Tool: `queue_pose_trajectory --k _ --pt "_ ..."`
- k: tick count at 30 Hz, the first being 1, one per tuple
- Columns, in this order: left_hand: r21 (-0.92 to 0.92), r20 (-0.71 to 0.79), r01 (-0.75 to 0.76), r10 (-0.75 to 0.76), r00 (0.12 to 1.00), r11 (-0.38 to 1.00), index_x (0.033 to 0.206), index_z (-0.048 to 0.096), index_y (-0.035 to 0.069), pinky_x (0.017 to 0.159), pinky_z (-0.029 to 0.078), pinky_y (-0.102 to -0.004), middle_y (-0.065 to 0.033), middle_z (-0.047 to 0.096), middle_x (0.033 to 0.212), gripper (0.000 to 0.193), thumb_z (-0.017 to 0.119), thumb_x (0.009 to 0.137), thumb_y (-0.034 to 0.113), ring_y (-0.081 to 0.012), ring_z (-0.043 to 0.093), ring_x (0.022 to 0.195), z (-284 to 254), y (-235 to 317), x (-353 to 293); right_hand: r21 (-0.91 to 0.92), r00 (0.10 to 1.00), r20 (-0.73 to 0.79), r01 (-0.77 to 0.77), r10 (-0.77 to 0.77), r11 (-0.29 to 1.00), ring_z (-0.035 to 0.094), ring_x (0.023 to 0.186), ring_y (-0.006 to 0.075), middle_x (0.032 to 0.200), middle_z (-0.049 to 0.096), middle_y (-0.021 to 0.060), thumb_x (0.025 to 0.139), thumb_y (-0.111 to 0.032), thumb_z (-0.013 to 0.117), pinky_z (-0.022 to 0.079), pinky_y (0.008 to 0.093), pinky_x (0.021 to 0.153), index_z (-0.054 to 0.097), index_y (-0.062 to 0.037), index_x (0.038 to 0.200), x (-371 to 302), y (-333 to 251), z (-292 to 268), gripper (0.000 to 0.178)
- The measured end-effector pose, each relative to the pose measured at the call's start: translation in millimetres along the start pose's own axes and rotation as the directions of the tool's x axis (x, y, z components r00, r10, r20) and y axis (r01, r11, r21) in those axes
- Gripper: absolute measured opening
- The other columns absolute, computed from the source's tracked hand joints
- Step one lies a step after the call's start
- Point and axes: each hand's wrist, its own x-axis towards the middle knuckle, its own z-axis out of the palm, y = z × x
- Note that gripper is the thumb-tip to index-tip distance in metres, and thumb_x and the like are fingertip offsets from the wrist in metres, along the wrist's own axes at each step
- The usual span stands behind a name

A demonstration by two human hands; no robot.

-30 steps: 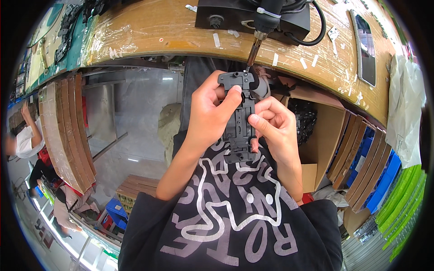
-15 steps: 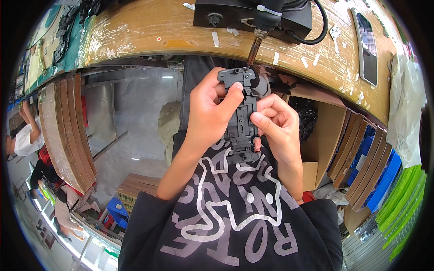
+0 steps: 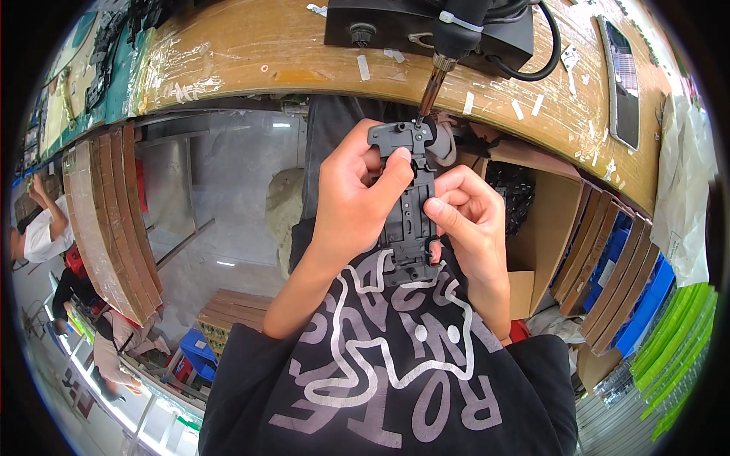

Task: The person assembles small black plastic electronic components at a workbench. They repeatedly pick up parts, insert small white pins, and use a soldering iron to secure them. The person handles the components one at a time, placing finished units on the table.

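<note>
Between my hands is a long black plastic chassis part (image 3: 411,216), held lengthwise over my lap in front of the bench edge. My left hand (image 3: 361,178) grips its upper left side, thumb across the top face. On the lower right edge, my right hand (image 3: 468,213) pinches with thumb and fingers; some fingertips are hidden behind the part. A soldering iron (image 3: 437,80) points down from the bench, its metal tip at the part's upper right corner. Whether the tip touches the plastic I cannot tell.
A black box with a knob (image 3: 361,35) and a phone (image 3: 621,87) lie on the wooden bench (image 3: 228,72). Below it at right stands a cardboard box (image 3: 559,228) with black parts. Stacked cartons (image 3: 114,220) stand at left; a person (image 3: 46,228) is beyond.
The black chassis part and both hands have shifted slightly down in the picture. The bench and soldering iron also appear slightly displaced. Both hands keep their grip.
</note>
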Motion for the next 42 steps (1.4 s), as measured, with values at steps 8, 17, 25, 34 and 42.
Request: queue_pose_trajectory --k 8,17,25,34,42 --pt "0.031 -0.001 -0.009 0.009 1.000 0.999 0.092 0.049 0.000 0.055 0.038 -0.0173 -0.0013 0.056 0.072 0.013 0.049 0.080 0.005 -0.0021 0.047 0.062 -1.1 -0.4 2.8 -0.024 1.000 -0.002 0.011 -0.011 1.000 0.049 0.041 0.0092 0.057 0.050 0.0033 0.077 -0.004 0.058 0.039 0.0207 0.037 0.047 0.0011 0.078 5.3 3.8 -2.1 0.012" --pt "0.016 -0.013 -0.021 0.021 1.000 1.000 0.091 0.049 0.000 0.053 0.036 -0.0165 -0.0011 0.056 0.070 0.011 0.049 0.081 0.005 -0.0016 0.046 0.061 -1.0 -2.9 6.4 -0.034 1.000 -0.020 0.013 -0.013 0.999 0.047 0.039 0.0090 0.055 0.050 0.0030 0.076 -0.004 0.058 0.038 0.0211 0.036 0.047 0.0014 0.079 9.6 4.0 -1.3 0.013" --pt "-0.001 -0.022 -0.015 0.015 1.000 1.000 0.089 0.049 0.000 0.050 0.034 -0.0168 0.0000 0.055 0.069 0.010 0.050 0.080 0.004 -0.0011 0.045 0.059 0.1 -1.0 7.7 -0.029 0.999 -0.023 0.036 -0.037 0.999 0.047 0.039 0.0087 0.056 0.050 0.0029 0.076 -0.004 0.058 0.037 0.0207 0.035 0.048 0.0014 0.078 8.1 0.3 1.0 0.012" --pt "0.004 -0.019 -0.018 0.018 1.000 1.000 0.089 0.050 0.000 0.049 0.034 -0.0164 0.0001 0.054 0.068 0.010 0.050 0.079 0.003 -0.0008 0.044 0.058 -0.7 -0.7 9.8 -0.027 0.999 -0.019 0.039 -0.040 0.999 0.046 0.039 0.0083 0.057 0.051 0.0032 0.077 -0.004 0.058 0.037 0.0202 0.036 0.048 0.0014 0.078 9.4 -1.8 1.9 0.012" --pt "-0.007 -0.037 -0.016 0.015 0.999 1.000 0.089 0.049 0.000 0.050 0.034 -0.0162 -0.0001 0.055 0.068 0.010 0.050 0.080 0.004 -0.0009 0.045 0.059 1.7 -1.5 5.2 -0.004 1.000 -0.019 0.006 -0.006 1.000 0.047 0.040 0.0086 0.057 0.051 0.0031 0.077 -0.004 0.058 0.038 0.0199 0.037 0.048 0.0013 0.079 5.5 -0.1 1.0 0.012"
